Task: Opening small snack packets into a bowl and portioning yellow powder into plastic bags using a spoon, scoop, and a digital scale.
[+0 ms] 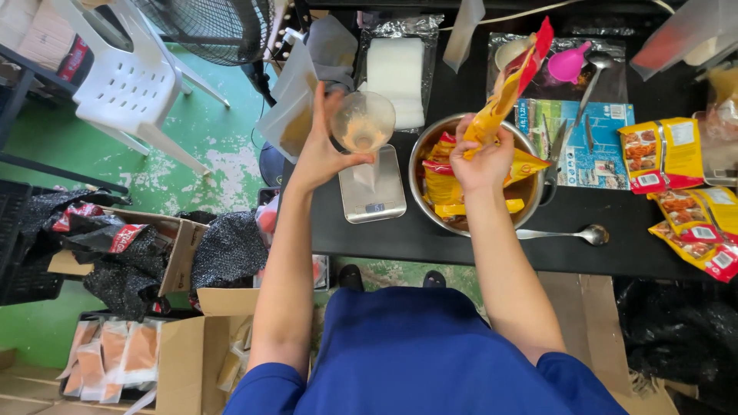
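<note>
The left hand (327, 150) holds a clear funnel (363, 121) above the scale (373, 188), fingers curled around its rim. The right hand (480, 157) pinches a yellow sachet (503, 92) upright over the steel bowl (419, 192) on the worktop (461, 246).

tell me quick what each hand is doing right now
Left hand: closed around a clear funnel above the scale.
Right hand: closed on a yellow packet over the metal bowl.
</note>
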